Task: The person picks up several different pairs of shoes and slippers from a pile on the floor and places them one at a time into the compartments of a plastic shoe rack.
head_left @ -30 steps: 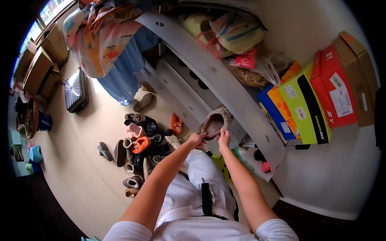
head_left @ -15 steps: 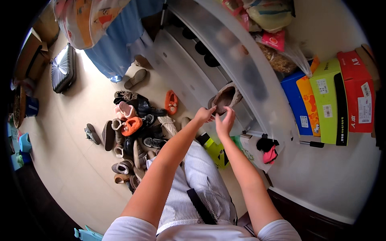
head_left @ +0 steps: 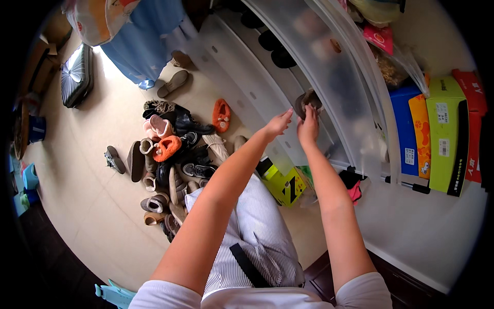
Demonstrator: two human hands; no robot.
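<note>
The right hand (head_left: pixel 308 127) holds a brown shoe (head_left: pixel 304 98) in a translucent cabinet's (head_left: pixel 355 92) opening; the left hand (head_left: pixel 278 125), loosely open, is just left. Right of both hands, a lime-green box (head_left: pixel 441 172) bears barcode labels (head_left: pixel 443 147) and printed lettering (head_left: pixel 460 170).

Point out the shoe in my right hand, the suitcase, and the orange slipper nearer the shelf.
Shoe (head_left: pixel 306 98): head view, on its uncovered upper part.
Suitcase (head_left: pixel 77 76): head view, on its patterned face.
Orange slipper (head_left: pixel 221 123): head view, on its toe end.
</note>
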